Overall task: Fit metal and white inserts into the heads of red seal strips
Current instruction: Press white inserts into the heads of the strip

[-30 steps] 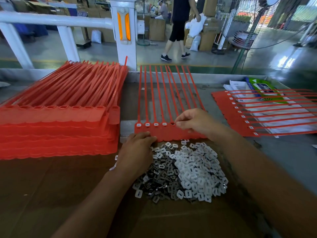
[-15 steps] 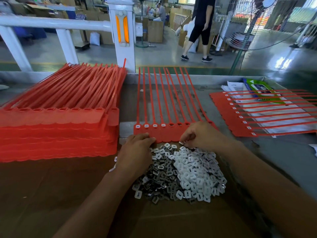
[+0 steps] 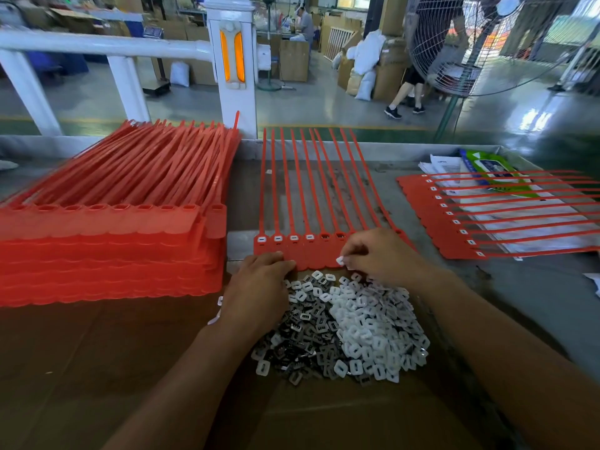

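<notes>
The green packet [image 3: 487,170] at the far right carries print, and so do the papers [image 3: 444,164] beneath it, but none of it is sharp enough to read. No other label shows.

The right hand [image 3: 380,254] pinches a single white insert [image 3: 340,260] between its curled fingertips, just above the near edge of the middle row of red seal strips [image 3: 302,251]. The left hand [image 3: 259,287] lies over the left side of the insert pile, its fingers bent and their tips touching the near edge of that row. Whether it holds anything under the palm cannot be told. The two hands are near each other but apart.

The middle row lies flat on the surface [image 3: 535,287], heads toward the person and tails pointing away. Its four left heads show white inserts, the next two show dark openings, and the right hand covers the rest. Just in front sits the pile, with metal inserts [image 3: 302,332] on the left and white inserts [image 3: 373,329] on the right, on brown cardboard [image 3: 97,368]. A tall stack of strips [image 3: 107,241] stands at the left, and another row [image 3: 431,222] lies over the papers at the right, its tails cut off by the frame edge.
</notes>
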{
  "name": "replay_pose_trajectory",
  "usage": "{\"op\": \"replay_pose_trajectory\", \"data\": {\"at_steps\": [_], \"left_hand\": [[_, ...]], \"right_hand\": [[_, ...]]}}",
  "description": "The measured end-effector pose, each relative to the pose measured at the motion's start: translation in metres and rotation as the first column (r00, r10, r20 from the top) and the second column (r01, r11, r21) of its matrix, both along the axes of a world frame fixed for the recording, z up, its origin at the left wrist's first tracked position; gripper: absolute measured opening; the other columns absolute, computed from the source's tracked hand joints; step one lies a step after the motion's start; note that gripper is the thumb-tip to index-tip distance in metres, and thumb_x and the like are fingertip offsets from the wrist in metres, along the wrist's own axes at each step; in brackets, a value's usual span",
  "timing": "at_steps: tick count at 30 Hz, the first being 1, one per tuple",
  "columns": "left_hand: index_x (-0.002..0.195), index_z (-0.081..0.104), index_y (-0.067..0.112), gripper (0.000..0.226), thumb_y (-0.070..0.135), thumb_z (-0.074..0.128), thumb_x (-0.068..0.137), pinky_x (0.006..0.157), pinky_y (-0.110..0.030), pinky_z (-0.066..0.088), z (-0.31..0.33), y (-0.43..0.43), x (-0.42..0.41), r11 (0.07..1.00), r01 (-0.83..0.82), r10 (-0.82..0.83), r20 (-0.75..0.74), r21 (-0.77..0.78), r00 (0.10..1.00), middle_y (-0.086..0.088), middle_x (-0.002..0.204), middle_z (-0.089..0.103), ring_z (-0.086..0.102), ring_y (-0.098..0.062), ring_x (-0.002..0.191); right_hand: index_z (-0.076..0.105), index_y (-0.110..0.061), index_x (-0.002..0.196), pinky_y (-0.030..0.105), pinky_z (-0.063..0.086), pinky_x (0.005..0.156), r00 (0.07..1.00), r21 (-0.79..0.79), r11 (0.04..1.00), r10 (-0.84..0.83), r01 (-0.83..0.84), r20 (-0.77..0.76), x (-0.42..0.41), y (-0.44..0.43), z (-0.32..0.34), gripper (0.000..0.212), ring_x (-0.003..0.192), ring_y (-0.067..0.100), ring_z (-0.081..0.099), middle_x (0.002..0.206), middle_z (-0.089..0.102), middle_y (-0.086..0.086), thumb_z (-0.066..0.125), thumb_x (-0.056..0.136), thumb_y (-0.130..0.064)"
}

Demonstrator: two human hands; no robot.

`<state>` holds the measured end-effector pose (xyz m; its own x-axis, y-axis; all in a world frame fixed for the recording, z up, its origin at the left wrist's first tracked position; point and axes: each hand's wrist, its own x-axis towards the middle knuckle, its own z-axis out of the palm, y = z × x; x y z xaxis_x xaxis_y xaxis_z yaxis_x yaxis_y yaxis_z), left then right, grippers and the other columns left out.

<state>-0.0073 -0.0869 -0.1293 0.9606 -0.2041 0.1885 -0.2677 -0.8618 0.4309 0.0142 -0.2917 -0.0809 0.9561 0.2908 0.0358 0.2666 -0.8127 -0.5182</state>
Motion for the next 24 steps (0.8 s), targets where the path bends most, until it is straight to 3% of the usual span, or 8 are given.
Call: {"op": "replay_pose_trajectory", "data": {"at_steps": [3,7,13,21,24], "left_hand": [[0.132,0.049,0.029,0.048,0.012,0.044,0.087,0.103,-0.023,0.02,0.001,0.0,-0.001,1.0,-0.001,0.001,-0.011,-0.006,1.0,0.009,0.143,0.039,0.027,-0.014,0.129],[0.133,0.048,0.029,0.048,0.012,0.044,0.088,0.103,-0.024,0.02,0.002,0.0,-0.001,1.0,-0.002,0.001,-0.018,-0.004,1.0,0.01,0.144,0.038,0.026,-0.014,0.129],[0.133,0.048,0.029,0.047,0.012,0.044,0.089,0.104,-0.025,0.02,0.003,0.0,-0.003,1.0,0.007,-0.007,-0.014,0.002,1.0,0.008,0.144,0.038,0.027,-0.015,0.129],[0.132,0.049,0.028,0.047,0.013,0.045,0.088,0.102,-0.023,0.019,0.003,0.0,-0.002,1.0,0.021,-0.021,0.003,0.014,1.0,0.007,0.143,0.039,0.029,-0.015,0.128],[0.132,0.05,0.028,0.047,0.012,0.045,0.087,0.103,-0.023,0.02,0.003,0.0,-0.002,1.0,0.018,-0.018,0.002,0.011,1.0,0.007,0.143,0.04,0.03,-0.016,0.128]], "right_hand": [[0.062,-0.027,0.072,0.014,0.045,0.058,0.989,0.174,0.975,-0.122,0.135,-0.087,0.002,0.002,0.003,0.016,0.061,0.001,0.06,0.07,0.067,-0.008,0.065,0.084,-0.017],[0.061,-0.012,0.075,0.01,0.043,0.047,0.963,0.359,0.905,-0.157,0.228,-0.217,0.002,0.006,0.005,0.013,0.047,-0.002,0.057,0.067,0.066,0.003,0.064,0.084,-0.004],[0.057,-0.008,0.077,0.014,0.044,0.046,0.954,0.407,0.879,-0.147,0.248,-0.262,0.009,0.012,0.004,0.013,0.043,0.004,0.054,0.065,0.061,0.007,0.061,0.083,0.003],[0.056,-0.013,0.069,0.026,0.048,0.058,0.933,0.388,0.848,-0.319,0.36,-0.167,0.033,0.016,0.0,0.015,0.068,0.018,0.066,0.058,0.064,-0.003,0.058,0.081,-0.005],[0.057,-0.012,0.079,0.024,0.049,0.06,0.941,0.371,0.865,-0.312,0.337,-0.128,0.04,0.017,-0.001,0.01,0.068,0.015,0.065,0.07,0.065,-0.002,0.058,0.084,-0.003]]}}
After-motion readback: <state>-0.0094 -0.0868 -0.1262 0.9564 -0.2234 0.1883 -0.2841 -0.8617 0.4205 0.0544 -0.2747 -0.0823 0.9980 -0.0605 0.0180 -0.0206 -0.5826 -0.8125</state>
